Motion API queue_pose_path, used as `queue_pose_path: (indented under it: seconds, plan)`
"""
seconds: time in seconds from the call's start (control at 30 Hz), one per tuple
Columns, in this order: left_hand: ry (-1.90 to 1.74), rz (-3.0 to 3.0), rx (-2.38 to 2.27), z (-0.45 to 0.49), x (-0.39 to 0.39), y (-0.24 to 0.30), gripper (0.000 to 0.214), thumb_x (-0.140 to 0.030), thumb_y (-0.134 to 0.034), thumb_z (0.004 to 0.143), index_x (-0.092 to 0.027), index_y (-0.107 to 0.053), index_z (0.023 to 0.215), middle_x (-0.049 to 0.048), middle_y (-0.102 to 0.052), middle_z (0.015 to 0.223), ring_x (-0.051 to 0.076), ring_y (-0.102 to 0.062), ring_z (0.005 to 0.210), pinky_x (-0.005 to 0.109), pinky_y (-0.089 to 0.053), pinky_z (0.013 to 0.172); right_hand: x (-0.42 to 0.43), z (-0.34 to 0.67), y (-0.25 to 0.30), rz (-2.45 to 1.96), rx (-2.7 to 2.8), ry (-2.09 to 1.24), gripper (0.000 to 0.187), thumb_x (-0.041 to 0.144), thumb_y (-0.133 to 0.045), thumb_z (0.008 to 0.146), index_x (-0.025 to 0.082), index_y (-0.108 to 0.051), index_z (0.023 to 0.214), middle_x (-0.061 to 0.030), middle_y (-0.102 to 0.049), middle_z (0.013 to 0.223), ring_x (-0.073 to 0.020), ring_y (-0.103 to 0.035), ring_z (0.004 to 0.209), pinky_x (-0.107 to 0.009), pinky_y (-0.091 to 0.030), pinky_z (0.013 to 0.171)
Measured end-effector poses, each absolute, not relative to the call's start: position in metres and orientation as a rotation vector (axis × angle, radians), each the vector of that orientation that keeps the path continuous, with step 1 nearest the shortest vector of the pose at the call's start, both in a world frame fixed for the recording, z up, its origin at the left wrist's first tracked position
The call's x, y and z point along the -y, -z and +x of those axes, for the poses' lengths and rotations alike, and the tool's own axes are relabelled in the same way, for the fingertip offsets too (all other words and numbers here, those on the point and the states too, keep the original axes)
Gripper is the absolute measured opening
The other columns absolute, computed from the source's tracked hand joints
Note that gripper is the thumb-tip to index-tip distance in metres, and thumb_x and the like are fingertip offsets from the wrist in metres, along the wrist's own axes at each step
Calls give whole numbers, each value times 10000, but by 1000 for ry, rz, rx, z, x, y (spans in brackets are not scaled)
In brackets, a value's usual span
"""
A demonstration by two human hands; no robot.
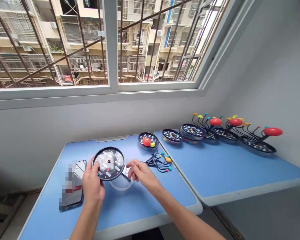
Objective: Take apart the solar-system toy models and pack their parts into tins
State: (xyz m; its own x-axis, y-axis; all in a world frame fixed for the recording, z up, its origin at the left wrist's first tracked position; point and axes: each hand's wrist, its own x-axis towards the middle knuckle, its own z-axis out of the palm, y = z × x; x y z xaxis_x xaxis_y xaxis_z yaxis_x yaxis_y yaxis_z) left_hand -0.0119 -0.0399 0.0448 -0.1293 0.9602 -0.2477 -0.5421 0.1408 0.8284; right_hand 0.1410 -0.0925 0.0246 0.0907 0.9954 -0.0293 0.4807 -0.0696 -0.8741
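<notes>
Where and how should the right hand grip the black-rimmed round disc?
Probably the right hand should pinch the right rim of the disc, coming from the right: that edge is uncovered, while the left hand holds the left edge.

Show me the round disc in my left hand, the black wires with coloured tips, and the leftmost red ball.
Round disc [108,163]: head view, middle of its face.
Black wires [154,162]: head view, tangled part of the bunch.
Leftmost red ball [146,141]: head view, its middle.

Probably a home; its barred window [112,50] faces flats [131,40].
</notes>
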Motion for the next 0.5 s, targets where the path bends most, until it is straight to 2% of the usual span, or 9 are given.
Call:
queue_pose_path:
  seconds: [0.03,0.1,0.2,0.3,0.37,0.43,0.5]
  plan:
    - [-1380,588,-996,-7,44,-44,411,-177,-573,736,-207,-583,1145,18,-693,855,126,-637,699,213,-515,629,99,143,-25,-1497,1286,-1059,353,451,-246,926,188,-481,927,-22,-633,666,-114,-552,527,-214,-404,467]
    - [-1321,668,-951,6,52,-42,464,-241,-587,734,-205,-541,1195,39,-688,911,160,-644,748,251,-521,651,110,147,-26,-1223,964,-1263,396,590,-419,817,205,-437,906,10,-600,616,-109,-528,479,-198,-386,400]
    - [-1222,830,-914,21,60,-41,578,-351,-595,737,-178,-463,1273,73,-669,970,190,-634,811,279,-515,671,117,160,-30,-1146,816,-1271,430,522,-665,654,212,-410,808,55,-563,531,-96,-520,443,-178,-390,375]
    - [-1174,1109,-1039,20,60,-41,678,-466,-556,750,-161,-388,1332,73,-649,934,195,-615,802,289,-497,644,115,184,-35,-1225,725,-1164,363,414,-683,638,204,-413,760,63,-553,485,-83,-507,403,-168,-391,357]
    - [-1199,1329,-1204,11,55,-38,615,-492,-526,755,-161,-470,1271,71,-629,938,199,-600,806,300,-484,656,111,203,-38,-1282,650,-1084,301,343,-662,649,202,-411,740,61,-554,473,-76,-504,391,-155,-389,346]
    - [-1234,1528,-1381,-2,48,-32,493,-467,-511,749,-156,-588,1125,83,-610,973,209,-590,819,314,-476,679,106,219,-40,-1327,604,-1028,239,267,-629,670,203,-405,719,59,-551,453,-72,-505,380,-144,-393,343]
    - [-1215,1699,-1509,-13,41,-22,437,-432,-485,739,-154,-619,1049,91,-598,978,217,-587,797,323,-472,665,100,229,-39,-1356,588,-1016,192,201,-592,690,203,-401,705,53,-550,437,-73,-505,364,-141,-396,332]
